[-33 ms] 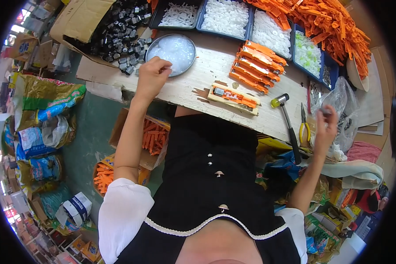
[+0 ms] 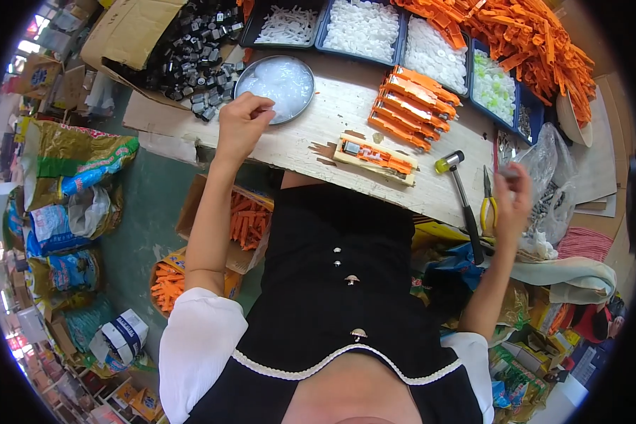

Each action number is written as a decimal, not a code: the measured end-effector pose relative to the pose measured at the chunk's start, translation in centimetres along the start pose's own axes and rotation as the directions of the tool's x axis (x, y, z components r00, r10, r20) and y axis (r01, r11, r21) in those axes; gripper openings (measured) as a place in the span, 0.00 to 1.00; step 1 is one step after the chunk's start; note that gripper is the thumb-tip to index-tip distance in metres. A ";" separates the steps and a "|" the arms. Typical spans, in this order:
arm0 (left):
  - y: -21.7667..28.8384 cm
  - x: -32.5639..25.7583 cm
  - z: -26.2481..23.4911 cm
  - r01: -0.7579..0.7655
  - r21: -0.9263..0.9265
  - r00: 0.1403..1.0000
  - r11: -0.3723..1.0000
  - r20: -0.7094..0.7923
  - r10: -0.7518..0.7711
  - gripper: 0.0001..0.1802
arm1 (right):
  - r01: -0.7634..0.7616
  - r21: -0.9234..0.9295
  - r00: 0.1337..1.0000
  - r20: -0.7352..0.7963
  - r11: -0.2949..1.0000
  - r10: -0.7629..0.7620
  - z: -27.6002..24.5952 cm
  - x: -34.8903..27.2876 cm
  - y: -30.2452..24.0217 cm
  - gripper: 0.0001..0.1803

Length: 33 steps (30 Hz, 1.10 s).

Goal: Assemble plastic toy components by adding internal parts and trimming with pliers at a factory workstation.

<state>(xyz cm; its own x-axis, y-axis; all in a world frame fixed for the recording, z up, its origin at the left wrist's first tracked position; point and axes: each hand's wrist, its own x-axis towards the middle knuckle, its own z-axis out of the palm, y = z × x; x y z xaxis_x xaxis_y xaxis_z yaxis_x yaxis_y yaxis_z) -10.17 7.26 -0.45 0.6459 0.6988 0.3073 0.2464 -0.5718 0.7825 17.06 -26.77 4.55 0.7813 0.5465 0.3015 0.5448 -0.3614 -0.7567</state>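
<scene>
My left hand (image 2: 245,126) is at the near left rim of a round metal dish (image 2: 309,99), fingers pinched together; whatever they hold is too small to make out. A clear, glossy substance fills the dish. Over the table's right edge is my right hand (image 2: 513,201), closed on a small dark grey piece (image 2: 507,172), smeared by motion. Beside it lie yellow-handled pliers (image 2: 488,205) and a hammer (image 2: 461,194) with a black grip. Between my hands, a pale block (image 2: 360,167) holds an orange plastic housing (image 2: 385,157) with small parts inside it.
Several orange housings (image 2: 410,109) lie stacked behind the block. Trays of small white parts (image 2: 361,30) line the back, beside a heap of orange pieces (image 2: 537,42). Small black-and-silver motors (image 2: 203,56) spill from a carton at left. A clear plastic bag (image 2: 555,169) sits at right.
My right hand has moved a little to the left with the dark piece, away from the plastic bag. My left hand stays by the dish, almost unmoved.
</scene>
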 end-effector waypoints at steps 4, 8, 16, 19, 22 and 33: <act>1.8 -0.8 0.3 0.305 -0.450 0.951 0.839 0.090 -0.297 0.08 | 0.096 0.186 0.933 0.325 0.978 -0.154 7.1 -0.7 -3.5 0.14; 4.3 -1.5 2.9 0.359 -0.679 0.932 0.640 0.232 -0.277 0.07 | 0.306 0.328 0.814 0.397 0.894 -0.424 12.1 -0.5 -6.4 0.13; 6.2 -1.8 5.6 0.323 -0.740 0.942 0.590 0.311 -0.126 0.05 | 0.296 0.323 0.822 0.394 0.899 -0.412 13.0 -0.2 -7.1 0.10; 6.4 -1.6 5.9 0.329 -0.711 0.937 0.622 0.330 -0.118 0.05 | 0.293 0.329 0.829 0.380 0.898 -0.410 13.2 0.0 -6.7 0.10; 6.5 -1.4 6.0 0.325 -0.687 0.931 0.650 0.352 -0.093 0.05 | 0.306 0.335 0.816 0.390 0.891 -0.427 13.2 0.4 -6.7 0.10; 7.9 -2.5 7.2 0.313 -0.633 0.942 0.708 0.303 -0.146 0.06 | 0.316 0.318 0.798 0.421 0.894 -0.432 12.9 0.2 -6.3 0.10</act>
<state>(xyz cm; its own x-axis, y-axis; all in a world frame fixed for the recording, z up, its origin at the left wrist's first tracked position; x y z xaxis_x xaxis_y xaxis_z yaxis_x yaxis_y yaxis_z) -4.64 -2.08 1.04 0.7912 0.6115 0.0118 -0.0810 0.0857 0.9930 9.88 -14.64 1.96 0.2595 0.9101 0.3232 0.6369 0.0903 -0.7657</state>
